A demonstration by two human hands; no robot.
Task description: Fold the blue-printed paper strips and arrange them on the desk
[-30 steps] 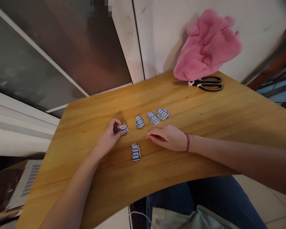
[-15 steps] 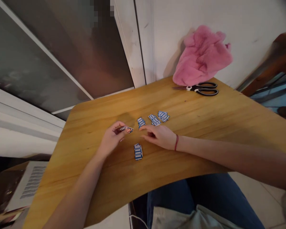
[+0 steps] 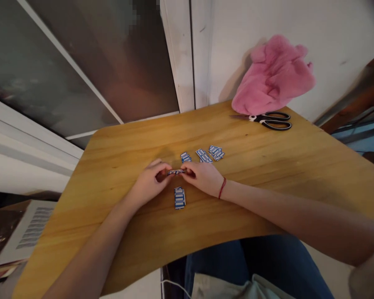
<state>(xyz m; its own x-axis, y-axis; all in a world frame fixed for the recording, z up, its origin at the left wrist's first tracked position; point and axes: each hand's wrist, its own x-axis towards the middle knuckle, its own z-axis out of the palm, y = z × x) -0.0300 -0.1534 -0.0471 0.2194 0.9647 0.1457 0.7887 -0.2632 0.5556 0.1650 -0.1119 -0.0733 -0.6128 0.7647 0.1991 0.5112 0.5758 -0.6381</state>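
Between my hands is a small stack of blue-and-white paper labels, pinched at both ends. My left hand grips its left end with thumb and fingers. My right hand, with a red string bracelet at the wrist, closes on its right end. Just below them on the table lies a pile of similar labels. Beyond my right hand sit more piles: a small one, a middle one and a fanned one. The print on the labels is too small to read.
The wooden table stands against a white wall and a glass-panelled door. Black-handled scissors lie at the back right beside a pink plush cloth. A printed box is left of the table.
My right hand has come left to take the free end of the label stack in my left hand. Both hands now hold it. The view has shifted slightly.
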